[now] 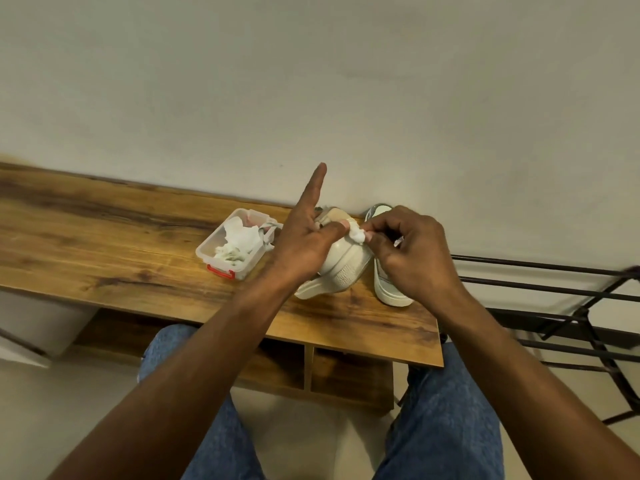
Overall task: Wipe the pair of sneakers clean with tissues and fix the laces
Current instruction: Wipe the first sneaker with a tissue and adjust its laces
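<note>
I have a small tissue wad (357,234) pinched between my right hand (410,252) and left hand (304,242) thumb (left forefinger straight up). The tipped sneaker (341,263) lies directly beneath those fingertips, its sole toward me; its mate (389,289) sits under my right hand.

A small tissue (357,234) is being pinched between the left hand (304,244) and right hand (412,251) above a sneaker (341,268) on the worktop (104,237).

- Wooden bench (104,237) before me, against a plain pale wall (311,81).
- Open cubbies (349,375) under it.
- Black metal rack (561,306) to my right.
- My blue jeans (446,420) below.
</note>
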